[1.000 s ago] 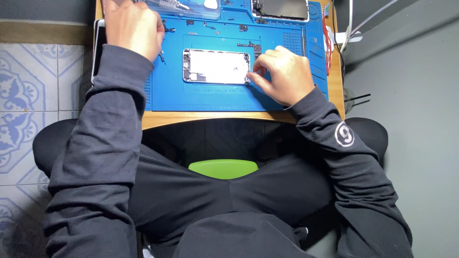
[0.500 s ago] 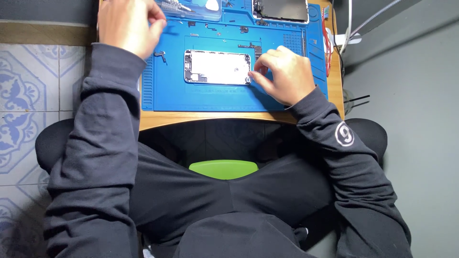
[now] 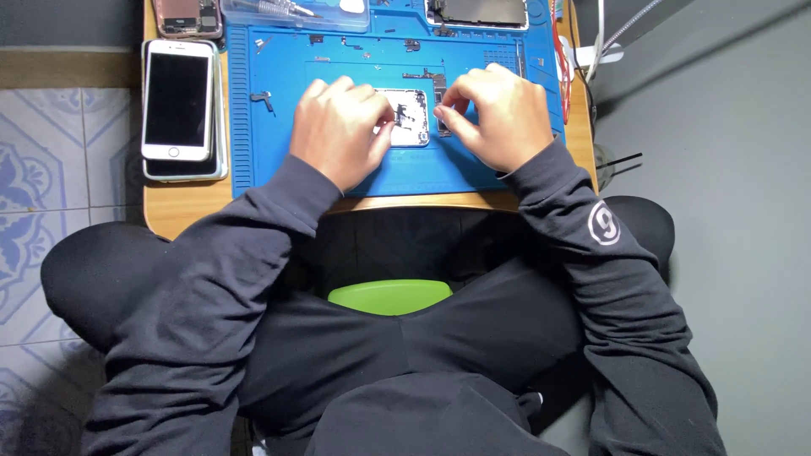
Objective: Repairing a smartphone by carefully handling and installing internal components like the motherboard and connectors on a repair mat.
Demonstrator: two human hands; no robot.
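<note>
Both hands sit on the open phone [image 3: 411, 116] on the blue mat [image 3: 279, 152]: left hand [image 3: 340, 131] and right hand [image 3: 494, 118] pinch its sides.

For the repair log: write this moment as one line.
left hand: on opened phone | right hand: fingers at its right edge | blue mat: loose small parts | white phone: left of mat, untouched

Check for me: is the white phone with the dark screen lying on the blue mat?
No, the white phone lies on the wooden table left of the blue mat, stacked on another device.
</note>
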